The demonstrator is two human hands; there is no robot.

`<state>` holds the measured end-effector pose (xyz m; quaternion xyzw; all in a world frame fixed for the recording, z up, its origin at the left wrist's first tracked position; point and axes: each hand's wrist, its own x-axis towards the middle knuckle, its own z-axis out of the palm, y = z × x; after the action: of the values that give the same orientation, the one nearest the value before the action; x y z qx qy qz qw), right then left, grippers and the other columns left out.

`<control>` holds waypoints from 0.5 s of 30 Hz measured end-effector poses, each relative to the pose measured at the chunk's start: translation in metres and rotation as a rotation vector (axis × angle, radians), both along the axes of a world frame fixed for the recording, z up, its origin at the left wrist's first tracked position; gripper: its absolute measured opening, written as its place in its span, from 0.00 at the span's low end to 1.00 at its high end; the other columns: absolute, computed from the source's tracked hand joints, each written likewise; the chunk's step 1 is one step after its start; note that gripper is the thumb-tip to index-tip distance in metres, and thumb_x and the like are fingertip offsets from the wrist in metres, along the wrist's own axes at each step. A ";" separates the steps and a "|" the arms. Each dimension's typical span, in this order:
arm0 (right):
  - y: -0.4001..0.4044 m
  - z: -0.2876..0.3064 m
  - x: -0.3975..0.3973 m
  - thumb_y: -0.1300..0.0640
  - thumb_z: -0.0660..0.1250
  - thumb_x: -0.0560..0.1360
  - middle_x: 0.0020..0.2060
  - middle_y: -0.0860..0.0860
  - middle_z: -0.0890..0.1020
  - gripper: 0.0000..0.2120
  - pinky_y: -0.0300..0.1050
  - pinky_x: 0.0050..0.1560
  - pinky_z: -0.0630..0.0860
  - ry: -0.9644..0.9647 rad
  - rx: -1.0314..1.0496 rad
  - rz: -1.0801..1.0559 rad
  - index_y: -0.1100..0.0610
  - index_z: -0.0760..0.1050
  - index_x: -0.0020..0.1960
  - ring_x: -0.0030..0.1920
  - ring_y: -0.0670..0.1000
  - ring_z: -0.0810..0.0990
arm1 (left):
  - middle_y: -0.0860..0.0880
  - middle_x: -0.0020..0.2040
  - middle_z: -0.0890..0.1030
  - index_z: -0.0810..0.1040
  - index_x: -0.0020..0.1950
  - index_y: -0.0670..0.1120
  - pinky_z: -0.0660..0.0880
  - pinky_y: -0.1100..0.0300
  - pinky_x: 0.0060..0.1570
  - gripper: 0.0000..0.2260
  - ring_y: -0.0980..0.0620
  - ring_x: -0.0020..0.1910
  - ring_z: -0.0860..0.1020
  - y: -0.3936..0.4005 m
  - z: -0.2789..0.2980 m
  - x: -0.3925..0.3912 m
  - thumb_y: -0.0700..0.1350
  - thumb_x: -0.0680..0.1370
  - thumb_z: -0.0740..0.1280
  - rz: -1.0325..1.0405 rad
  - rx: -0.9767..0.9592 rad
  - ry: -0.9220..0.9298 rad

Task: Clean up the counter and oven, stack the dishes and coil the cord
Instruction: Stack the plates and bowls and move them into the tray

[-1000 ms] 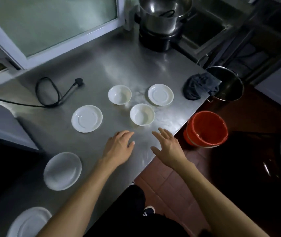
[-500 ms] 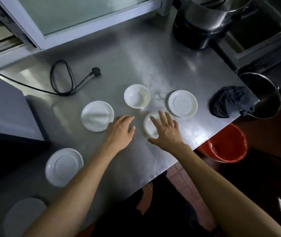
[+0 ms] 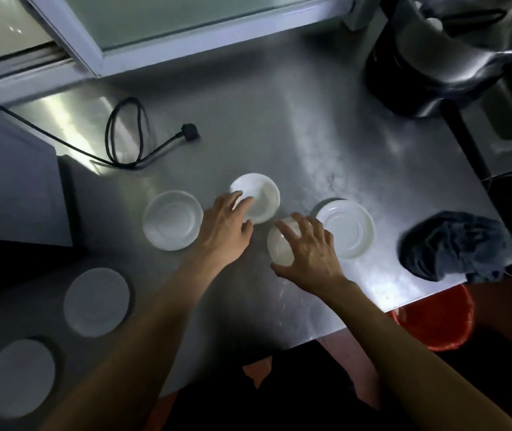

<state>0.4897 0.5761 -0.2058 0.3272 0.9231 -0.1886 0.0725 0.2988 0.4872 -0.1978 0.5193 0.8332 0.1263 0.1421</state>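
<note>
Head view, right hand (image 3: 307, 253) over bowl (image 3: 279, 247) (fingers (image 3: 286, 233) spread)

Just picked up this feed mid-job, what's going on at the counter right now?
A person is gathering dishes on the steel counter. The left hand reaches onto the far bowl, fingers at its rim. The right hand is spread over the near bowl. Four saucers lie unstacked, the cord lies loose, and a dark cloth sits at the right edge.

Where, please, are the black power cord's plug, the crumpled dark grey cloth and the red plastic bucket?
black power cord's plug (image 3: 190, 131): head view, on the plug body.
crumpled dark grey cloth (image 3: 452, 245): head view, on its middle folds.
red plastic bucket (image 3: 435, 321): head view, on its inside wall.
</note>
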 end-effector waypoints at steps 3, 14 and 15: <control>0.027 0.004 0.005 0.34 0.73 0.65 0.75 0.52 0.62 0.43 0.64 0.67 0.66 0.016 0.019 -0.018 0.44 0.62 0.74 0.73 0.60 0.61 | 0.45 0.72 0.69 0.71 0.71 0.47 0.75 0.41 0.56 0.24 0.39 0.68 0.69 0.024 -0.002 0.002 0.47 0.75 0.69 0.009 -0.062 0.045; 0.087 0.001 -0.008 0.35 0.73 0.67 0.77 0.53 0.60 0.43 0.66 0.71 0.62 0.039 0.009 -0.021 0.45 0.61 0.76 0.75 0.61 0.58 | 0.45 0.80 0.50 0.52 0.79 0.56 0.64 0.33 0.65 0.43 0.37 0.78 0.49 0.070 -0.020 0.005 0.67 0.70 0.68 0.046 -0.355 0.052; 0.090 0.001 -0.009 0.35 0.74 0.66 0.77 0.53 0.60 0.43 0.66 0.71 0.62 0.048 0.008 -0.019 0.45 0.61 0.76 0.75 0.61 0.58 | 0.45 0.80 0.50 0.52 0.79 0.57 0.65 0.33 0.65 0.43 0.37 0.78 0.49 0.071 -0.021 0.006 0.67 0.70 0.69 0.054 -0.358 0.041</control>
<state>0.4804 0.6661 -0.2052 0.3316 0.9221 -0.1936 0.0471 0.3051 0.5587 -0.2184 0.4657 0.8587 -0.0309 0.2116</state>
